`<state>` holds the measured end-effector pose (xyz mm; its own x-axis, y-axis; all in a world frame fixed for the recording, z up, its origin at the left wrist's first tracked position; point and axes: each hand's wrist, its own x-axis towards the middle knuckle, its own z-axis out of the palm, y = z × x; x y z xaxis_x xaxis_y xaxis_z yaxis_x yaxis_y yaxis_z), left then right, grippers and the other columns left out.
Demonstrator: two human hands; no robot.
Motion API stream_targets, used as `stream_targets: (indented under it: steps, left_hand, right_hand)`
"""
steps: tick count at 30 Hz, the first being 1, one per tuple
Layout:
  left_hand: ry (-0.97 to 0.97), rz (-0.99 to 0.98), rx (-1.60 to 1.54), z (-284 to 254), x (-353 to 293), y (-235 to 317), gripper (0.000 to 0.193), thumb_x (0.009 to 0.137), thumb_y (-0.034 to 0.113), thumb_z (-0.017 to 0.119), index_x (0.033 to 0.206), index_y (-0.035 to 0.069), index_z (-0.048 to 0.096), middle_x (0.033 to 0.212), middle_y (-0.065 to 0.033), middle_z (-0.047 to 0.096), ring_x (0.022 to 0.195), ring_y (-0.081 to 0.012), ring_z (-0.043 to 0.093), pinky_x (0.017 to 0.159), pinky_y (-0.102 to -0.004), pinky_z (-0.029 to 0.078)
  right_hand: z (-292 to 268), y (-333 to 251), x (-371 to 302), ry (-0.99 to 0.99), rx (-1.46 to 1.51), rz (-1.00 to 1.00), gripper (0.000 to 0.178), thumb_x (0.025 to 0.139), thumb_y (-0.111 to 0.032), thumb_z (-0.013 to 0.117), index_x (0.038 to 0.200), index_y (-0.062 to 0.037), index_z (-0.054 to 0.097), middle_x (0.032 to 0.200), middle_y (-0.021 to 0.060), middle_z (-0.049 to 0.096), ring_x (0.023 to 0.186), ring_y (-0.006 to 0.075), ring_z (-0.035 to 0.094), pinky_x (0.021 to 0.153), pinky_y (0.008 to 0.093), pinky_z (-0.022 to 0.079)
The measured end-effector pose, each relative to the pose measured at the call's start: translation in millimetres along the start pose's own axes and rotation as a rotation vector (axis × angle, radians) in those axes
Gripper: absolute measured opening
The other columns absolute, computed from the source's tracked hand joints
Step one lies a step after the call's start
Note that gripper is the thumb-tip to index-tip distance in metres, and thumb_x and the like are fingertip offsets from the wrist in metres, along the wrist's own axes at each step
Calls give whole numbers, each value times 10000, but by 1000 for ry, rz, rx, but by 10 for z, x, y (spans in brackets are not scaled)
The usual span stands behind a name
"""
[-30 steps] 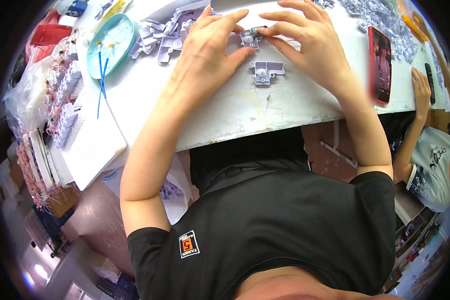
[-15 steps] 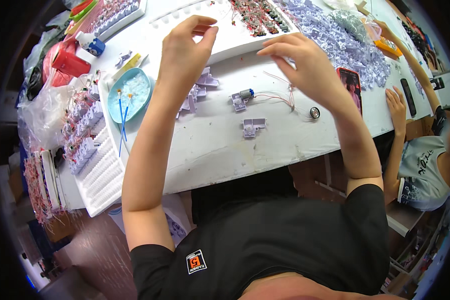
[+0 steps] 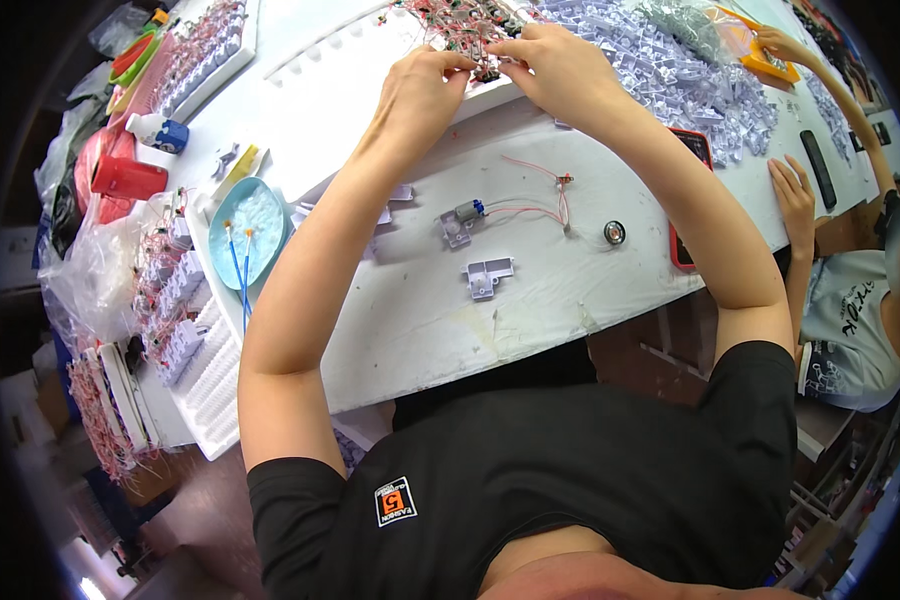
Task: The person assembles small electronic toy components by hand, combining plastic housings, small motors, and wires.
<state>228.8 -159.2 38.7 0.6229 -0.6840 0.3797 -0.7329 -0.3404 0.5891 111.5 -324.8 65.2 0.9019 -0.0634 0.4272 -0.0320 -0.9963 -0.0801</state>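
Both my hands reach to the far middle of the table, over a white foam tray (image 3: 305, 120) of small parts with red wires (image 3: 460, 25). The fingertips of my left hand (image 3: 422, 100) are drawn together at the tray's near edge, on the wired parts. Close beside it, my right hand (image 3: 562, 80) pinches at the same tangle; the exact piece between the fingers is hidden. Nearer me lies a small motor (image 3: 465, 211) in a pale purple plastic housing (image 3: 456, 235), its red wires running to a small board (image 3: 566, 181). Another housing (image 3: 488, 278) and a round metal-faced disc (image 3: 614, 233) lie apart.
Left stand a light-blue bowl (image 3: 217, 262) of clear gel-like stuff with two brushes (image 3: 235, 270), a white-and-blue bottle (image 3: 158, 133) and a red container (image 3: 130, 178). A housing pile (image 3: 710, 115) fills the far right. My right forearm partly covers a red-edged phone (image 3: 682, 250). A co-worker's hand (image 3: 793, 210) rests right.
My hands have moved from above the table's middle to the tray, and their fingers have closed in on the wired parts. The co-worker's far hand has shifted at the orange tray.
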Motion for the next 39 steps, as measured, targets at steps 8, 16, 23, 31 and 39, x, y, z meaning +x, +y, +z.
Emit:
stream_targets:
  steps: [8,16,23,31,39]
  left_hand:
    - [-50,-101,-143,-27,-18,63,213,912,155,714,1076,38,783,930,-115,758,796,-168,700,758,-308,552]
    - [-113,-186,-395,64,61,-64,232,920,140,706,1101,16,779,924,-93,776,800,-126,689,752,-271,551]
    - [-134,-257,-586,51,54,-116,236,907,124,699,1098,14,784,933,-88,772,824,-120,683,767,-261,545]
    - [-150,-280,-610,1,11,-113,232,939,101,704,1136,-6,763,967,-72,751,829,-105,640,790,-240,522]
    - [-152,-276,-587,33,23,-150,232,940,112,710,1135,-1,765,968,-71,752,831,-107,643,792,-240,524]
  right_hand:
    - [37,86,19,-5,24,-24,164,891,-259,719,1011,-182,800,933,27,665,928,251,667,751,404,556]
    - [200,-27,126,-49,347,282,196,804,-272,779,893,-101,807,831,113,754,829,284,726,777,379,562]
    - [218,84,184,-166,529,303,205,817,-275,733,903,-109,815,808,134,749,748,271,733,705,385,568]
    - [-110,-3,94,-200,705,117,222,838,-127,662,996,-127,818,810,65,768,714,161,694,722,343,565]
    - [325,354,416,-440,676,188,169,851,-113,722,985,-124,822,869,64,788,778,140,718,763,308,558]
